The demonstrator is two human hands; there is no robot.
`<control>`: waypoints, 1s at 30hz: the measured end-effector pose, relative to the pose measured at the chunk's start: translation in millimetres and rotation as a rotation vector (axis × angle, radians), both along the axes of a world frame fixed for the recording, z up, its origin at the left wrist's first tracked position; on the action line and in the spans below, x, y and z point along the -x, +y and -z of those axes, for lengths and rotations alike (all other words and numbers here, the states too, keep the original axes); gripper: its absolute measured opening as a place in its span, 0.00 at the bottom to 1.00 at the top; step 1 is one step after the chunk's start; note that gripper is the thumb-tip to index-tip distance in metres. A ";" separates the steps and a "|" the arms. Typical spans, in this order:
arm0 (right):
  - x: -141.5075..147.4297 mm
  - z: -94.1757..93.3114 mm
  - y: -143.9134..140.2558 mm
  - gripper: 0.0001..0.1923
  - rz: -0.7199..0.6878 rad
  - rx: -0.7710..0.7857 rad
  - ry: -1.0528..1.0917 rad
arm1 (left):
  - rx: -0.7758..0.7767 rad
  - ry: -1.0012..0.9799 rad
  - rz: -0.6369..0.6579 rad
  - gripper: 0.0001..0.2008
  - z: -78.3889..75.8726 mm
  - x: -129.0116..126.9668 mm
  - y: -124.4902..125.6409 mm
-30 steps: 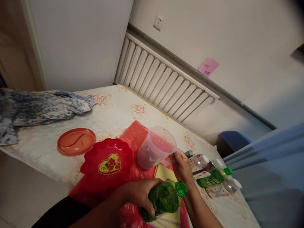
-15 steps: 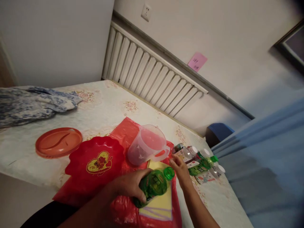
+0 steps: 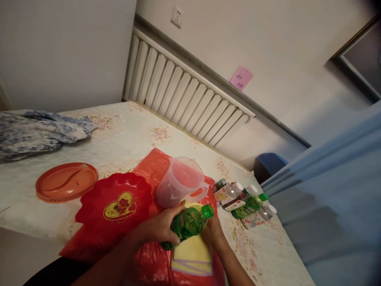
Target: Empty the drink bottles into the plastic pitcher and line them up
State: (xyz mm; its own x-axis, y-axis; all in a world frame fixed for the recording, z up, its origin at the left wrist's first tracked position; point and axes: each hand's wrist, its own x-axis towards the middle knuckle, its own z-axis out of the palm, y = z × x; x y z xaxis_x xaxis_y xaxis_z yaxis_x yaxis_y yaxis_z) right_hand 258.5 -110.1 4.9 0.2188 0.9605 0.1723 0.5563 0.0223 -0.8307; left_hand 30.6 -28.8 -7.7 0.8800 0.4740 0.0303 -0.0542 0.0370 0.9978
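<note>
A green plastic bottle (image 3: 190, 222) with a green cap is tilted in my left hand (image 3: 162, 228), whose fingers wrap round its body. Just behind the bottle's neck, my right hand (image 3: 212, 234) reaches down over a folded yellow cloth (image 3: 193, 258) with purple edging. The bottle hides its fingertips, so I cannot tell whether they hold the cloth. A translucent measuring jug (image 3: 174, 186) stands just beyond the bottle. Under the jug and cloth lies a red plastic sheet (image 3: 151, 159).
Left of my hands sit a red scalloped tray (image 3: 95, 198) and an orange divided plate (image 3: 59, 178). Several bottles (image 3: 245, 202) lie at the right. A patterned cloth (image 3: 38, 131) is at the far left. A radiator (image 3: 184, 91) lines the wall; a blue curtain (image 3: 336, 178) hangs right.
My right hand has moved left and down, from beside the lying bottles to behind the held bottle's neck. My left hand still grips the green bottle, a little higher and left.
</note>
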 end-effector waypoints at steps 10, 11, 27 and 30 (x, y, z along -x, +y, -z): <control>-1.7 -118.4 -21.9 0.14 -0.154 0.075 0.224 | -0.068 0.062 -0.004 0.43 -11.2 -2.2 -4.1; 2.6 -128.3 -22.6 0.12 -0.189 0.071 0.148 | -0.071 0.068 -0.008 0.43 -11.8 -2.2 -4.4; 18.9 -153.5 -20.3 0.10 -0.365 0.010 -0.373 | -0.086 0.044 -0.016 0.42 -2.3 -4.4 -3.7; 19.1 -154.6 -19.9 0.11 -0.367 0.011 -0.416 | -0.079 0.036 -0.009 0.40 -4.3 -4.8 -4.8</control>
